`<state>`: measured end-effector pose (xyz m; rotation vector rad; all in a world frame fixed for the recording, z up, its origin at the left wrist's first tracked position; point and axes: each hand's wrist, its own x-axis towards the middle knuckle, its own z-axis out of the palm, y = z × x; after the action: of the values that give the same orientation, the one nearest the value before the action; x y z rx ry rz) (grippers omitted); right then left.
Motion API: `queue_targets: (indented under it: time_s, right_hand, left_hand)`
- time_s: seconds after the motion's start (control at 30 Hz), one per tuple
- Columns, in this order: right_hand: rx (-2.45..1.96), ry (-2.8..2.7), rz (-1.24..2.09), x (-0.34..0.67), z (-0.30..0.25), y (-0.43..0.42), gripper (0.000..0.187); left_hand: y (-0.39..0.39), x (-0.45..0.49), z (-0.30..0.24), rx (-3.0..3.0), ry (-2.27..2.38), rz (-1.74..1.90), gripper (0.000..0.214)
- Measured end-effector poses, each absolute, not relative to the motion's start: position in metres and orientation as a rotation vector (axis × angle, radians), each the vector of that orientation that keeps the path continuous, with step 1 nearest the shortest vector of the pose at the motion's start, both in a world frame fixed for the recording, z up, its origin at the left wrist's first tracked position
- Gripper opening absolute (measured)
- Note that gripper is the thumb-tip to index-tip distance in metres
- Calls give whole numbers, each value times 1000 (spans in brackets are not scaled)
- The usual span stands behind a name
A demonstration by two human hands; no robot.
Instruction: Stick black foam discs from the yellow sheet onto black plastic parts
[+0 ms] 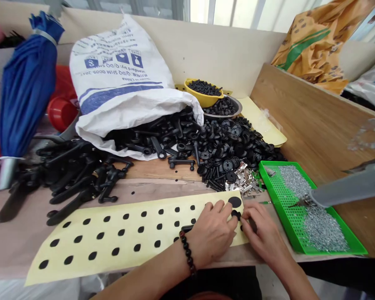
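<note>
The left hand (211, 235) and right hand (262, 233), fingers half-curled, met around a small black piece (236, 215) at the three-o'clock end of the yellow backing sheet (128, 243) printed with black dots (121, 232), though neither hand's hold could be told.

- The left hand (211, 235) and right hand (264, 235) hid most of a small black piece (236, 215).
- Tiny silver pieces (323, 231) in the green tray (273, 191) were too small to tell apart.
- A grey tool (350, 187) ran off the right edge.
- A blue umbrella (26, 83) ran off the far edge.
</note>
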<state>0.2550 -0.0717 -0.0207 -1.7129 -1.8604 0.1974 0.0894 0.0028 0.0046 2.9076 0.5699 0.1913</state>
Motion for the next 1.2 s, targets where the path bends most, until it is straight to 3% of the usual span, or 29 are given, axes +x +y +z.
queue_targets:
  time_s: [0.2, 0.33, 0.93, 1.2]
  right_hand:
    - [-1628, -1905, 255, 253, -13, -70, 17]
    - [-1642, -1901, 324, 256, -11, -70, 16]
    - [-1579, -1997, 136, 259, -18, -72, 14]
    - [-1620, -2004, 118, 259, -14, -78, 12]
  left_hand:
    - [3, 91, 5, 2875, 574, 183, 15]
    - [8, 74, 14, 2726, 593, 239, 25]
    - [12, 48, 14, 2506, 770, 267, 32]
    - [11, 36, 13, 2500, 647, 253, 18]
